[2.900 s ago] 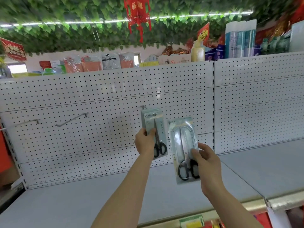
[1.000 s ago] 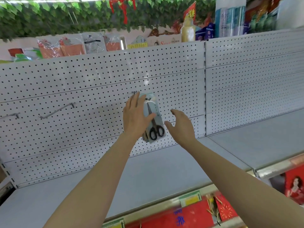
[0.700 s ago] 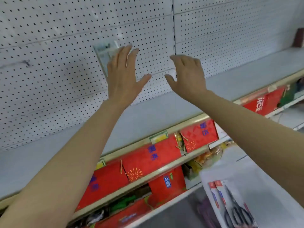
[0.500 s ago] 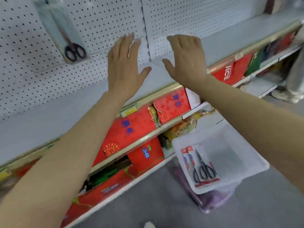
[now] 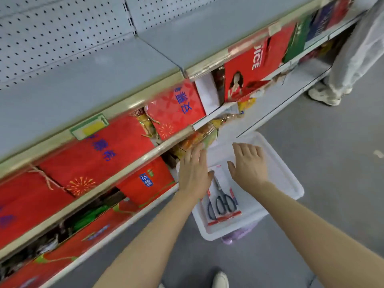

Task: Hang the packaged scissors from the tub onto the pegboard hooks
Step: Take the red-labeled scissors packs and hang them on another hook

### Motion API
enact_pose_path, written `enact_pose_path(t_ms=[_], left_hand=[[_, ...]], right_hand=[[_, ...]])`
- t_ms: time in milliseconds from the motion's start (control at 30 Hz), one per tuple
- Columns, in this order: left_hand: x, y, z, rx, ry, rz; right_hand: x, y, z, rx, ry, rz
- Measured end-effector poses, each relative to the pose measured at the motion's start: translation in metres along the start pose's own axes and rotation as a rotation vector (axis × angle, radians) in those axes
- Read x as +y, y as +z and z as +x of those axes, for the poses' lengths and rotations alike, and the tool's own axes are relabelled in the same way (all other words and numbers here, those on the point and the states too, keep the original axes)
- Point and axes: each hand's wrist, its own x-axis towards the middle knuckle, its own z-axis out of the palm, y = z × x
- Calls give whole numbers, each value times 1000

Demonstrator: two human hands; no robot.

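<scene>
Both hands reach down over the white tub (image 5: 288, 183) on the floor. Left hand (image 5: 193, 173) and right hand (image 5: 248, 167) spread flat, fingers straight, holding nothing. Packaged scissors (image 5: 223, 201) lie flat in the tub, between and below the hands; looks like two packs overlapped. Advice: slide fingers under one card edge, lift packs singly, hang-hole end up. Pegboard (image 5: 62, 34) up left, hooks out of view.
</scene>
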Motion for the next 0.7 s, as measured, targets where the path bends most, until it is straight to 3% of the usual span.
enact_pose_path(t_ms=[267,367,467,700], left_hand=[[9,146,-36,-360,-110,23],[8,176,-36,-413,-185,-22],[2,200,-33,-501,-296,-77],[-13,235,-33,-624,-433,-36]], right_hand=[[30,128,-49,-278,70,-17],[34,162,-55,-357,106,-20],[32,185,-53,-563,166,-7],[9,230,-59,-791,477,105]])
